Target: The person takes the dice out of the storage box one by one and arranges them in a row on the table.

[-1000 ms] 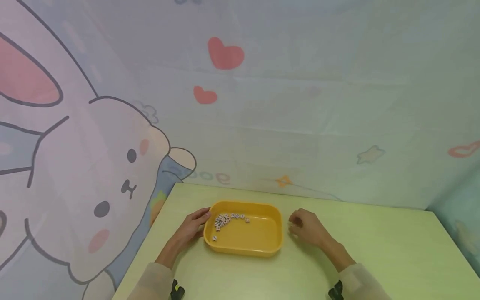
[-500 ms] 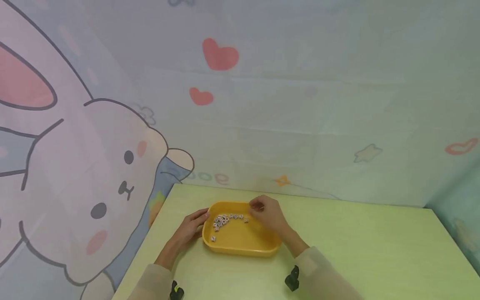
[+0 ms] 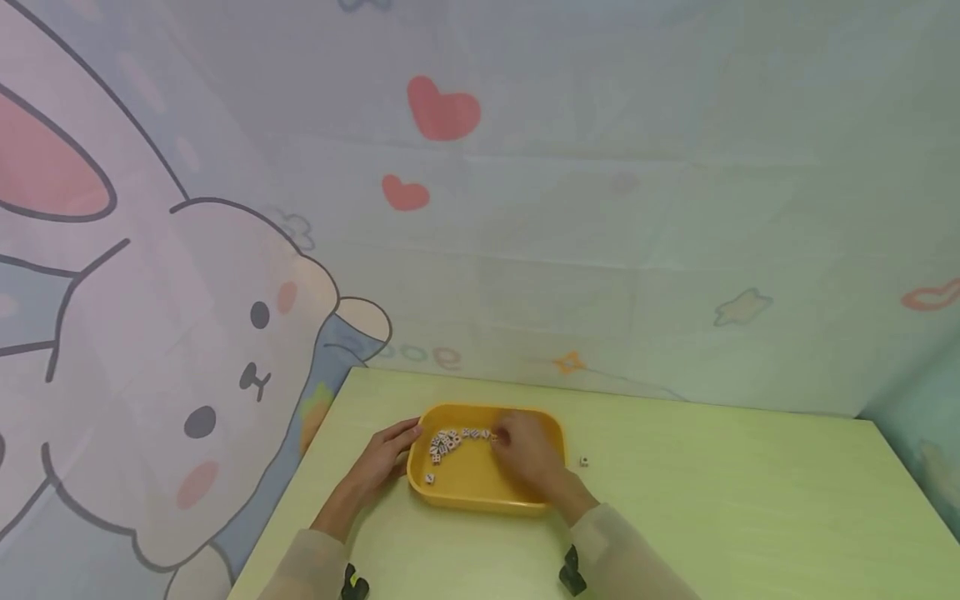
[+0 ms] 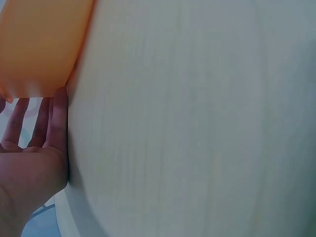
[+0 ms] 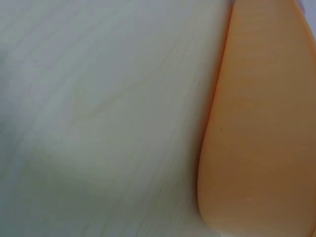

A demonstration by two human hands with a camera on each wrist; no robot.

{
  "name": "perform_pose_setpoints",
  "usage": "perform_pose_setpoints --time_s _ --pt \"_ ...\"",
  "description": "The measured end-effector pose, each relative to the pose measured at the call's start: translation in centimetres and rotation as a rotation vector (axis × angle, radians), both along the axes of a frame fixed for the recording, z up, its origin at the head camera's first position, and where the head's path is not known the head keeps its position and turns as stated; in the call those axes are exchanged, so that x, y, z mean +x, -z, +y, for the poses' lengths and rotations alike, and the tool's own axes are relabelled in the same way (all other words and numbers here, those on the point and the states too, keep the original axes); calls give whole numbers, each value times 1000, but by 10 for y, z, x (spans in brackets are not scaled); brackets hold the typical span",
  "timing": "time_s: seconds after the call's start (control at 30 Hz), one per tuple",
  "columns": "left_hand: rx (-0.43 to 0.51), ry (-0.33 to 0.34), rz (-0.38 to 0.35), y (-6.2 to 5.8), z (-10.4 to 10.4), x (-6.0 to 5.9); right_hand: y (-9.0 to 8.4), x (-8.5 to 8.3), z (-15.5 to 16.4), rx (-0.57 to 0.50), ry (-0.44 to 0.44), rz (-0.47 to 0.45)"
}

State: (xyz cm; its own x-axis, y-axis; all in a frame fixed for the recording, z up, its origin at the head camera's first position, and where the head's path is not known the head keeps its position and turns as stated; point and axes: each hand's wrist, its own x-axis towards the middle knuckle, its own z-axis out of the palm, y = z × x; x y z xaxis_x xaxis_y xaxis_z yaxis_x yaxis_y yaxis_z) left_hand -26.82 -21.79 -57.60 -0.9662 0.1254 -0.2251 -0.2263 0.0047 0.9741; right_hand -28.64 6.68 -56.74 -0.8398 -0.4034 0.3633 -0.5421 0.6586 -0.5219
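A yellow tray [image 3: 487, 503] sits on the table with several white dice [image 3: 444, 442] in it, most clustered at its left end. My left hand [image 3: 382, 457] touches the tray's left end; in the left wrist view, its fingers [image 4: 59, 116] lie straight against the tray's outside. My right hand [image 3: 531, 450] reaches into the tray, thumb and fingers curled together at a die [image 3: 494, 437] at the right end of a short row. That die is mostly hidden by the fingertips. The right wrist view shows the tray's outer wall [image 5: 261, 128], but not the hand.
One die [image 3: 584, 461] lies on the pale green table [image 3: 750, 500], just right of the tray. Another die [image 3: 429, 478] sits apart near the tray's front left corner. A printed cloth [image 3: 570, 208] hangs behind the table.
My right hand has moved left from beside the tray to over it, then down to the row's end die. A die on the table at the right is now uncovered. The left hand stays put.
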Motion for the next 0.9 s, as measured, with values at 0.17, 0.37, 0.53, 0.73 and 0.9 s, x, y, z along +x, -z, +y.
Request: perform_pose_setpoints --time_s 0.17,0.37,0.53,0.73,0.9 --pt "-1 -4 1 0 0 -1 -1 0 -1 91 8 8" --pt "-5 -16 -5 0 -1 0 -1 0 -1 147 7 -38" --pt "-23 -23 -7 0 0 3 -10 4 3 112 -36 -102" --pt "-41 -22 -1 0 1 3 -51 9 36 30 -124 -78" --pt "-50 -19 3 -2 0 4 -63 10 87 24 -90 -47"
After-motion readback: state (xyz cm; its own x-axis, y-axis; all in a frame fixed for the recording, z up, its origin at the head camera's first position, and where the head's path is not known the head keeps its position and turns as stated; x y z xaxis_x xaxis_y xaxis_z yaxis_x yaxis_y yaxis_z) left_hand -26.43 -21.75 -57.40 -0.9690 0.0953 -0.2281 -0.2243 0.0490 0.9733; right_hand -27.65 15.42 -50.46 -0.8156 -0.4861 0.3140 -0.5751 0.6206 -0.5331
